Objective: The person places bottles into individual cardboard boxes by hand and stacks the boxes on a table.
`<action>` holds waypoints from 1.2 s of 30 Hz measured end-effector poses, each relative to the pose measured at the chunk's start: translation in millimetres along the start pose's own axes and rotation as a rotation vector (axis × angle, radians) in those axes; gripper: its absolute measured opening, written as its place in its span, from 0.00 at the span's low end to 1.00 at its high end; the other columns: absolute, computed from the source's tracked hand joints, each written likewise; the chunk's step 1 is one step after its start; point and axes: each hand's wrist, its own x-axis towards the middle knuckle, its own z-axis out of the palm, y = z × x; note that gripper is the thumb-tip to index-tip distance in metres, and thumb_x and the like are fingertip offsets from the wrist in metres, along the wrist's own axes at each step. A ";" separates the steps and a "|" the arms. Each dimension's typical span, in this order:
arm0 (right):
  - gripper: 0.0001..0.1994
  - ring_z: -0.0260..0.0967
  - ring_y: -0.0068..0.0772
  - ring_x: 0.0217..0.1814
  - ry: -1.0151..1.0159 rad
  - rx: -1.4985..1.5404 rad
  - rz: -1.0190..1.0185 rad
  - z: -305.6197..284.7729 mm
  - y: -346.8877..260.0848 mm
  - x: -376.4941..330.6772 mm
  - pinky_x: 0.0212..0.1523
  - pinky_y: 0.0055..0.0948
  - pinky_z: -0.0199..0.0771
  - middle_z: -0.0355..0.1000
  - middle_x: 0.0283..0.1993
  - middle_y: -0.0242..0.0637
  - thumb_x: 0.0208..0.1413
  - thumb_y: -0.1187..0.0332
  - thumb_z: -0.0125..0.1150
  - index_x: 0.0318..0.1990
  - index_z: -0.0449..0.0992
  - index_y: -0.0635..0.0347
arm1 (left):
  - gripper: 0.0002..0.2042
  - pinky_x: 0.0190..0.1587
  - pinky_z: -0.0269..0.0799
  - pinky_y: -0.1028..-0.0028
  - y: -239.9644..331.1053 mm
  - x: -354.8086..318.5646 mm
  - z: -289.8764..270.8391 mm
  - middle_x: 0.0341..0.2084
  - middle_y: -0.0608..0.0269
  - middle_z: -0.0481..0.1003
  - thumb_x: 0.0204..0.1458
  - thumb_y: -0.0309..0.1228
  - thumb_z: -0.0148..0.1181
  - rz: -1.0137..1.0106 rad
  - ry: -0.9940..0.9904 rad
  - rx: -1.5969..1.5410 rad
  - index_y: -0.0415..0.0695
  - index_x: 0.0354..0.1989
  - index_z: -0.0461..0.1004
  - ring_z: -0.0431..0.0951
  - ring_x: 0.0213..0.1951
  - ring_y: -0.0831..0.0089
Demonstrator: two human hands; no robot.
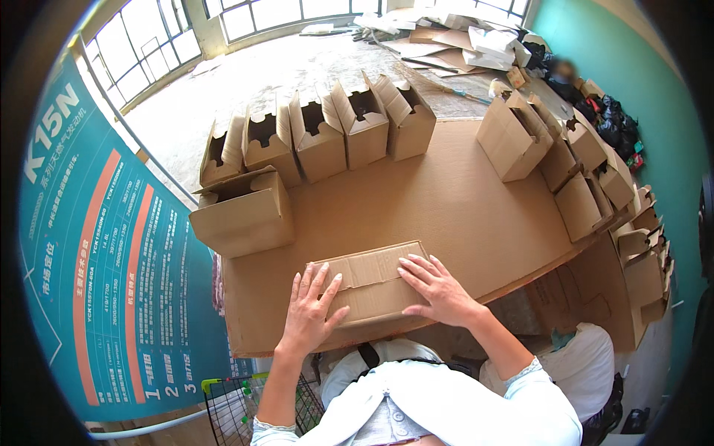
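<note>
A brown cardboard box [368, 288] lies at the near edge of the cardboard-covered table, its top flaps folded down. My left hand [309, 305] rests on its left end, fingers spread. On its right end lies my right hand [435, 288], the fingers stretched out flat across the top and the thumb apart. Neither hand grips anything. Just beyond my left hand stands another box [249, 223] with its top open.
Several open-topped boxes [320, 145] stand in a row along the far left edge of the table [416, 193]. More boxes [513, 145] crowd the right side. A teal banner [104, 245] rises at the left. Below it sits a wire basket [230, 409].
</note>
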 end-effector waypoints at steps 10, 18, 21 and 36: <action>0.42 0.44 0.53 0.77 0.074 -0.315 0.153 28.7 -23.4 -17.0 0.73 0.52 0.52 0.50 0.75 0.44 0.47 0.66 0.69 0.71 0.56 0.44 | 0.51 0.71 0.43 0.43 -1.2 20.8 -24.5 0.69 0.35 0.45 0.36 0.62 0.70 0.110 -0.255 0.046 0.62 0.72 0.56 0.39 0.71 0.33; 0.38 0.60 0.52 0.69 0.264 -0.401 0.037 36.6 -4.7 -5.6 0.52 0.38 0.81 0.60 0.68 0.44 0.47 0.77 0.63 0.69 0.62 0.43 | 0.57 0.68 0.49 0.44 -14.0 26.5 -12.1 0.66 0.29 0.46 0.28 0.44 0.78 0.118 -0.259 -0.018 0.55 0.73 0.50 0.47 0.68 0.33; 0.38 0.61 0.52 0.68 0.280 -0.412 0.019 36.4 -0.8 -0.7 0.50 0.36 0.83 0.61 0.67 0.44 0.46 0.77 0.63 0.68 0.62 0.43 | 0.56 0.68 0.49 0.45 -16.4 31.0 -14.7 0.66 0.29 0.47 0.29 0.44 0.77 0.111 -0.254 -0.016 0.54 0.72 0.51 0.47 0.68 0.33; 0.50 0.52 0.51 0.73 0.286 -0.371 0.072 36.1 91.3 143.5 0.57 0.37 0.78 0.56 0.69 0.41 0.37 0.64 0.76 0.72 0.55 0.41 | 0.61 0.73 0.42 0.51 -101.9 190.6 -16.1 0.70 0.35 0.46 0.29 0.43 0.79 -0.006 -0.374 0.168 0.54 0.74 0.43 0.45 0.72 0.40</action>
